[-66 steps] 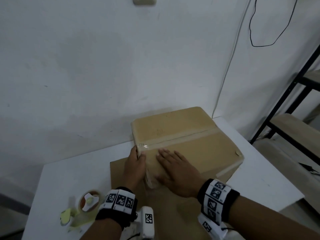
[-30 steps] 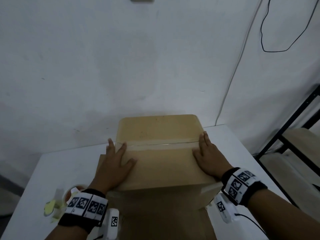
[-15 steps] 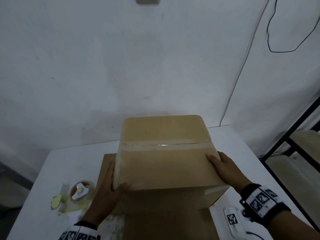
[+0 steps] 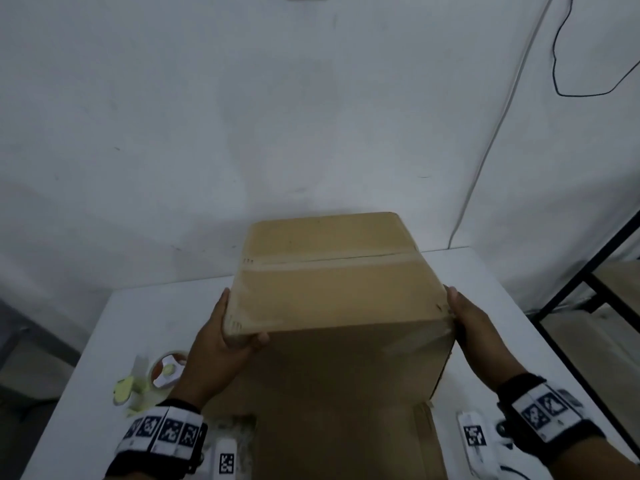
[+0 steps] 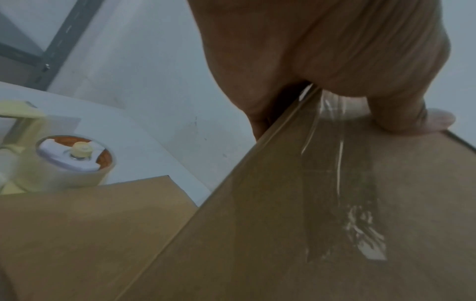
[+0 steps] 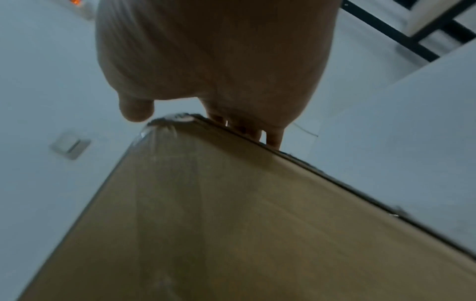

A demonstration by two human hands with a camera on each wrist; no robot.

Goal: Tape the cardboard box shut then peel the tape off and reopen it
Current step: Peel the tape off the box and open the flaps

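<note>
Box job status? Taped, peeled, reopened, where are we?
Done: tape covers the top seam of the cardboard box, flaps shut. In hand: left hand holds its near-left corner, right hand presses its right side. Left: peeling the tape and reopening; no end looks lifted.

Left hand [image 4: 219,341] curled, right hand [image 4: 477,330] flat
</note>
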